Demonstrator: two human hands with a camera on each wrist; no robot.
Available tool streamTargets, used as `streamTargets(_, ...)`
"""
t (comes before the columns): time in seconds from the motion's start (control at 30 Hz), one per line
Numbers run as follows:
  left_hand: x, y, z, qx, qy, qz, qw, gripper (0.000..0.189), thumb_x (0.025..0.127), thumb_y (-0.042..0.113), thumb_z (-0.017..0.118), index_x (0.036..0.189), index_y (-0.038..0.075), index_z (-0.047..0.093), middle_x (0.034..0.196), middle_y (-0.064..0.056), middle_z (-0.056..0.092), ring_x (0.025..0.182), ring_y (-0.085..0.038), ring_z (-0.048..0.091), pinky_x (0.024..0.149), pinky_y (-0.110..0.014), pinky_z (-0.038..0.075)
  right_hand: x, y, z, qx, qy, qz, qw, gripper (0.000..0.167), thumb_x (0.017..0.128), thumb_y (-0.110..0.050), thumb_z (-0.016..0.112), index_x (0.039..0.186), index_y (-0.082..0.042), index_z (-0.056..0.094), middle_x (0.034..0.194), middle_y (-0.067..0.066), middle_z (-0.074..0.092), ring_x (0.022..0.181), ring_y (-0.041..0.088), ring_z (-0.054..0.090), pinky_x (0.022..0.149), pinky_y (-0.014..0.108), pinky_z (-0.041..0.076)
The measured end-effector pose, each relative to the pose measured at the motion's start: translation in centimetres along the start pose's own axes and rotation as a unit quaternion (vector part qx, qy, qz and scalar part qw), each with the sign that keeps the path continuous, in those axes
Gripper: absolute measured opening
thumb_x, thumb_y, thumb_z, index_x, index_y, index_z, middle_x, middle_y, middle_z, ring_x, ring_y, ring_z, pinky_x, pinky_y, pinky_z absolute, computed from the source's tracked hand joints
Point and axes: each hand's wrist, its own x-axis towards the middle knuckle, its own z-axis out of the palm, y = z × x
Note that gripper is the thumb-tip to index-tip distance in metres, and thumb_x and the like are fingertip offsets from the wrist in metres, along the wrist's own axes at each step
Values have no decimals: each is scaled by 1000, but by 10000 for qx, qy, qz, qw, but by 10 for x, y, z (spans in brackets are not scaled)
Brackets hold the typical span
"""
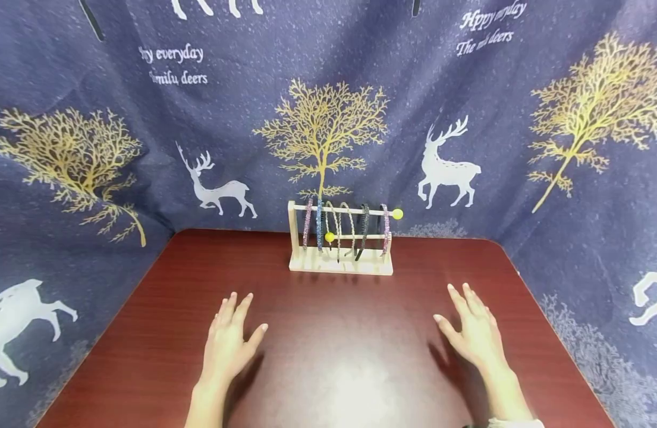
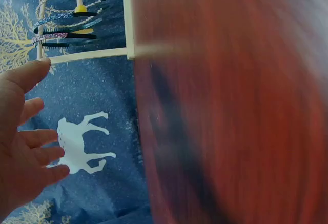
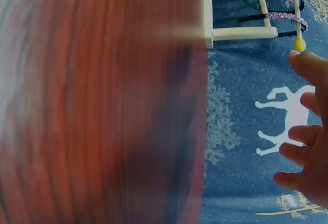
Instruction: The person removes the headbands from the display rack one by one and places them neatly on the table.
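Observation:
My left hand (image 1: 228,342) is held over the left part of the table, fingers extended and thumb spread, holding nothing. Over the right part, my right hand (image 1: 474,333) is spread the same way with nothing in it. Beyond both hands, near the table's far edge, stands a pale wooden rack (image 1: 341,265) with two rods tipped by yellow balls. Several headbands hang on it: a blue one (image 1: 319,226), a pinkish glittery one (image 1: 385,229), a black one (image 1: 363,230) and braided light ones (image 1: 349,223). Both wrist views show empty palms with the rack farther off.
The reddish-brown table (image 1: 162,333) has a bright glare near its front. A dark blue cloth (image 1: 349,59) printed with white deer and golden trees hangs behind it and along both sides.

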Motion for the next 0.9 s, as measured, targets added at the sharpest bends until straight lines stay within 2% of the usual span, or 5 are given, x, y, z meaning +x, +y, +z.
streamTargets(0.17, 5, 3, 8, -293, 0, -63, 9996, 70, 78, 27, 74, 137, 6, 44, 139, -30, 35, 125, -47, 33, 94, -63, 29, 1, -6, 11, 511, 125, 41, 9986, 67, 80, -29, 70, 138, -9, 45, 137, 27, 39, 119, 49, 38, 86, 65, 31)
streamTargets(0.4, 12, 7, 18, -968, -200, -420, 9942, 69, 82, 26, 72, 139, 5, 40, 139, -28, 35, 123, -47, 36, 91, -65, 32, 9, -11, 24, 1241, 382, 129, 9914, 64, 80, -21, 72, 137, -6, 46, 136, 24, 42, 120, 46, 39, 90, 62, 31)
streamTargets(0.53, 15, 6, 25, -1394, -192, -704, 9875, 68, 81, 24, 72, 138, 4, 41, 138, -27, 37, 123, -46, 37, 92, -62, 33, 13, -16, 31, 1656, 622, 242, 9839, 61, 78, -14, 73, 133, -2, 49, 133, 22, 47, 120, 41, 43, 93, 56, 33)
streamTargets(0.67, 20, 5, 31, -1755, -88, -968, 9797, 67, 81, 24, 73, 138, 5, 43, 137, -23, 40, 124, -42, 38, 96, -58, 32, 17, -22, 37, 2008, 757, 559, 9751, 58, 79, -14, 73, 132, -4, 52, 126, 18, 54, 114, 35, 50, 91, 50, 38)
streamTargets(0.9, 32, 5, 41, -2164, 47, -1258, 9682, 70, 80, 25, 73, 139, 8, 41, 135, -20, 44, 122, -41, 39, 94, -59, 33, 32, -30, 44, 2705, 874, 816, 9553, 53, 81, -9, 71, 131, -5, 52, 122, 17, 57, 109, 33, 54, 86, 47, 43)
